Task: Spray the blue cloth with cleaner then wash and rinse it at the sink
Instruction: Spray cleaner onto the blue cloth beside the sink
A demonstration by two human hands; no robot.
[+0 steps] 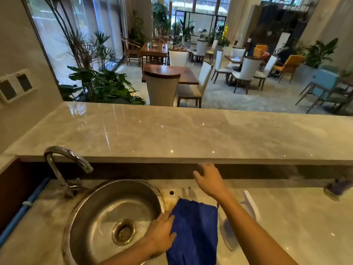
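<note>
**Cloth on the counter, hands either side of it**

Blue cloth (193, 230), a soft rectangle of deep blue fabric, lies flat on the pale marble counter (298, 213) just right of the round stainless steel sink (91, 211), its left edge close to the basin rim. Left hand (161, 234) rests on that left edge, palm down, fingers spread across the fabric and the rim; the grip is loose and flat, pressing on the cloth rather than closed around it. Right hand (209, 180) is up and away beyond the far end of the cloth, raised toward the dark recess under the upper marble ledge (191, 134), fingers splayed, grip open and holding nothing. Sink looks dry, its metal drain strainer (123, 232) sitting in the middle of the bowl. Curved chrome tap (65, 165) stands at the back left, spout arching over the basin, no water visible from it. A white flat object (251, 202) lies on the counter right of the forearm, blurred. Far right, a purple-blue blurred item (338, 187) sits by the wall; what it is I cannot tell.
</note>
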